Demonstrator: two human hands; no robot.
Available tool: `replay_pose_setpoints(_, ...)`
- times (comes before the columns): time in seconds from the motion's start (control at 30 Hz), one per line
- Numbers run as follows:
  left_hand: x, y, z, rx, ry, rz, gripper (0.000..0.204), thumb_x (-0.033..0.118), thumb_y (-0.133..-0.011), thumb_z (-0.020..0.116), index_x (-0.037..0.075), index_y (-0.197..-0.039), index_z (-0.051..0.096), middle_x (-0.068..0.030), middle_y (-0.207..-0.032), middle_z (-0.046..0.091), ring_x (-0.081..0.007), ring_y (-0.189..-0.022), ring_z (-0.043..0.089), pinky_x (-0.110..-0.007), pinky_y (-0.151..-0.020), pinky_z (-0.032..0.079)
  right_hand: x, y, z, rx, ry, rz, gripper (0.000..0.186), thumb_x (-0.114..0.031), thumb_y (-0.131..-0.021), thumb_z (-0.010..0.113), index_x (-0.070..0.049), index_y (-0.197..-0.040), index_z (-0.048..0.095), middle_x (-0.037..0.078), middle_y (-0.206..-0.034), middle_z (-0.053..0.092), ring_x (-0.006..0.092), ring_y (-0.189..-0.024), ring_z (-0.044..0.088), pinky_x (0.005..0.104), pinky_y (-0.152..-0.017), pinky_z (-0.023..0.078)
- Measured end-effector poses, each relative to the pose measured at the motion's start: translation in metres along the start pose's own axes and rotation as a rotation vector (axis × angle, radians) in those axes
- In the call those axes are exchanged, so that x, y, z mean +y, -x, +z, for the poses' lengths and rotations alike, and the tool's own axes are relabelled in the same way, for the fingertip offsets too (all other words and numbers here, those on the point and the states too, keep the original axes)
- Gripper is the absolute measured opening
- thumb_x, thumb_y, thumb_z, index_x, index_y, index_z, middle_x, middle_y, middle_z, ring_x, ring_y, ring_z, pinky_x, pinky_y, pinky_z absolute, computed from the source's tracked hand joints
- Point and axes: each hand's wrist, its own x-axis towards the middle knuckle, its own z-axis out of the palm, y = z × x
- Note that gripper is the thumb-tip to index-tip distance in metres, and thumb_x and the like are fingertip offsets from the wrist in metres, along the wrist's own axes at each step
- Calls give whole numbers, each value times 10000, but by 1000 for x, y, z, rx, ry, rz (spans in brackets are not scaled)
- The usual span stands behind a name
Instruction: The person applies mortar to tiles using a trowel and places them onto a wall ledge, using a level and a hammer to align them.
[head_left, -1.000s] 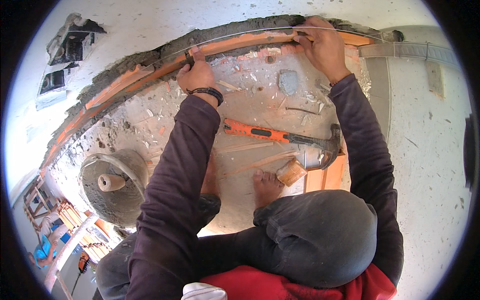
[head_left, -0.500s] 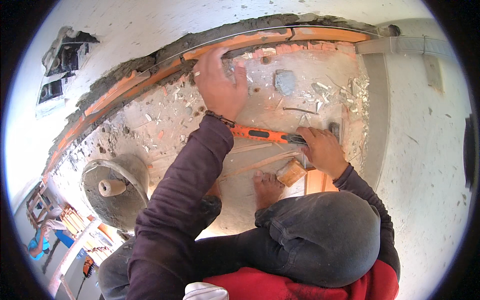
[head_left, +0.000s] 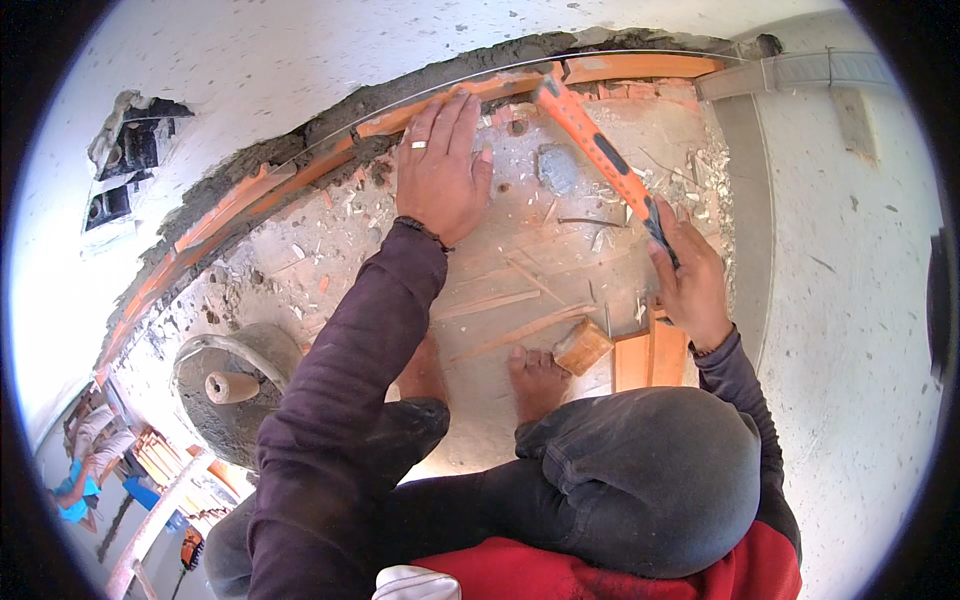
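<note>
My left hand (head_left: 440,170) lies palm down, its fingers stretched flat onto an orange tile strip (head_left: 385,122) in the row along the wall base. Grey mortar (head_left: 330,122) fills the gap behind that row, and a thin string runs along the strips. My right hand (head_left: 690,275) is closed round the black part of a hammer (head_left: 605,150) with an orange-and-black handle. Its head end is hidden by the hand. The orange handle end points up and left, close to the joint between two strips; I cannot tell whether it touches them.
A bucket (head_left: 195,352) holding mortar and a tool with a pale round handle (head_left: 232,387) stands left. Loose orange tiles (head_left: 650,352), a wooden block (head_left: 582,347), wood slivers and a grey lump (head_left: 560,168) lie on the floor. Another person (head_left: 78,490) is at far lower left.
My right hand has moved forward and right, swinging the hammer from lying level to slanting up toward the tile row. My left hand's fingers have straightened and flattened onto the strip.
</note>
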Motion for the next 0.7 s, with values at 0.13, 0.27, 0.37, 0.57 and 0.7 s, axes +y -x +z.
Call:
replay_pose_setpoints(0.13, 6, -4, 6, 32, -25, -17, 619, 128, -832, 594, -22, -1402, 406, -188, -1389, 465, -373, -1288, 393, -470, -1113, 293, -8, -15, 13, 52, -2, -53, 535, -79, -875, 641, -81, -1392, 502, 146, -812, 554, 319, -699, 562, 401, -655, 464)
replay_pose_setpoints(0.27, 1, -5, 9, 21, -20, 0, 635, 114, -821, 599, -29, -1405, 394, -188, -1383, 458, -376, -1281, 390, -470, -1120, 279, -12, -23, 18, 50, 97, -37, 549, -87, -879, 636, -102, -1408, 488, 136, -821, 566, 325, -713, 574, 408, -678, 458)
replay_pose_setpoints(0.37, 1, -4, 10, 7, -28, 2, 644, 107, -817, 597, -26, -1410, 385, -186, -1385, 452, -376, -1279, 388, -468, -1120, 279, -6, -21, 25, 99, 83, -37, 550, -87, -884, 625, -111, -1413, 481, 135, -832, 570, 330, -724, 580, 408, -691, 452)
replay_pose_setpoints(0.57, 4, -6, 12, 29, -36, 10, 662, 96, -797, 606, -26, -1410, 386, -186, -1377, 453, -379, -1273, 387, -466, -1115, 286, -2, -21, 23, 72, 86, -52, 539, -73, -874, 629, -83, -1395, 490, 140, -857, 583, 331, -746, 588, 408, -690, 457)
replay_pose_setpoints(0.7, 1, -3, 9, 26, -20, 2, 665, 105, -788, 614, -28, -1403, 400, -185, -1378, 453, -375, -1270, 388, -471, -1108, 291, -7, -26, 23, 38, 15, -10, 535, -56, -861, 638, -63, -1378, 502, 150, -864, 593, 334, -765, 595, 414, -688, 459)
